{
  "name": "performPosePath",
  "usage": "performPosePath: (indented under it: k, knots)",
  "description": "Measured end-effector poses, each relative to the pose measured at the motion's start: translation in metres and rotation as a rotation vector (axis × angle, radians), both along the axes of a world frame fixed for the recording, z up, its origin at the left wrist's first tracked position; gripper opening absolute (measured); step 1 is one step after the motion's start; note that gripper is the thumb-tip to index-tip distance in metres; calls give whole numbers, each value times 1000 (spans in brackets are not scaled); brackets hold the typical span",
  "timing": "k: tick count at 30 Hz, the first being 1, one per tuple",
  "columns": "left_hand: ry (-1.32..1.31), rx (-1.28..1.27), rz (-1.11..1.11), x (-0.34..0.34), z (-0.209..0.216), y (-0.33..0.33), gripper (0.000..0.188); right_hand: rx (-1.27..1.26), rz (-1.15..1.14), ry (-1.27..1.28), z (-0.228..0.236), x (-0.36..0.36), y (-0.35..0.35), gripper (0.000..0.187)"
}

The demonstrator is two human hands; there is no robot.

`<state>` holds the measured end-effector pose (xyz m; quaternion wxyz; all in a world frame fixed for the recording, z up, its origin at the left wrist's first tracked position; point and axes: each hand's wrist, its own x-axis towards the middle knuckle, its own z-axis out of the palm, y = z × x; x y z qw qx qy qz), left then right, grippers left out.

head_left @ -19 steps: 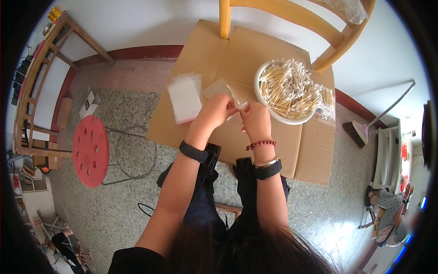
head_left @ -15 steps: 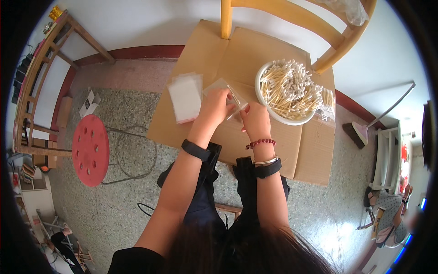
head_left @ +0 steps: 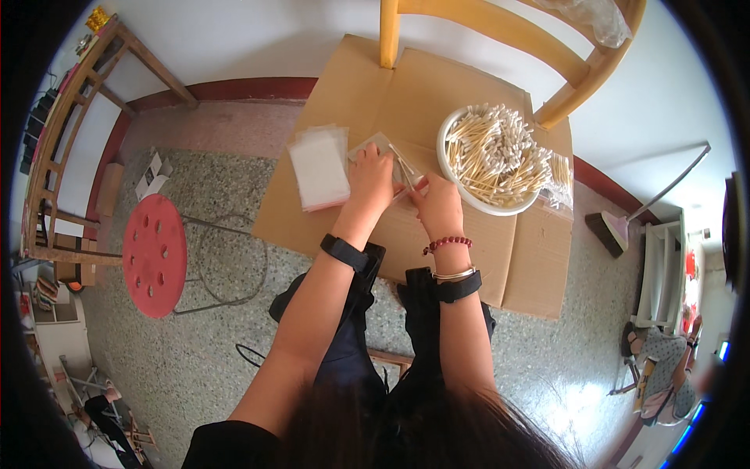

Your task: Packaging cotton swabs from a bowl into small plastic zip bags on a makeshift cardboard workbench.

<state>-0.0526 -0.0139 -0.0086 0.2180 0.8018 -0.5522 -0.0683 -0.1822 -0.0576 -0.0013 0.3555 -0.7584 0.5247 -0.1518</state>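
Observation:
A small clear plastic bag [head_left: 380, 141] with a few cotton swabs [head_left: 403, 162] in it lies slanted between my hands. My left hand [head_left: 372, 178] rests over its left part, fingers bent on the film and thumb toward the lower edge. At the bag's lower right corner, my right hand [head_left: 438, 202] pinches the film between thumb and fingers. Left of them lies a stack of flat clear bags [head_left: 320, 170]. A white bowl [head_left: 444, 162] heaped with loose cotton swabs [head_left: 500, 152] stands just beyond my right hand. Some fingertips are hidden.
Flattened cardboard [head_left: 469, 242] covers the work surface, with a wooden chair back [head_left: 500, 31] behind it. A bag of swabs [head_left: 560, 178] lies right of the bowl. A red stool [head_left: 155, 256] stands left, a broom [head_left: 613, 230] right. Another person [head_left: 668, 359] sits far right.
My left hand has turned slightly, and its fingers now reach further over the bag's left part. My right hand stays at the corner with little movement.

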Motion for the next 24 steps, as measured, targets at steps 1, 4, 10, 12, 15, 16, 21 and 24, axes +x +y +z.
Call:
performPosePath:
  k: [1,4,10,12,15,16,21,24]
  knots:
    - [12,-6,-1,1,0,-1,57,-16,-2,-9,-3,0,0,15]
    - [31,9,2,1,2,-2,59,-50,-15,-2,-6,1,-1,14]
    - [68,49,8,2,6,-2,61,-130,-14,130,-3,7,0,15]
    - [74,51,8,3,6,-2,61,-167,2,167,-2,9,1,18]
    - [54,46,1,4,5,-1,62,-207,-30,186,-1,13,2,26]
    - [59,48,-2,4,6,-1,63,-213,-30,198,-3,13,0,30]
    - [60,60,-2,5,8,-1,67,-264,-44,192,-4,14,2,34]
    - [63,86,-8,5,9,-1,68,-383,-36,172,-4,14,3,31]
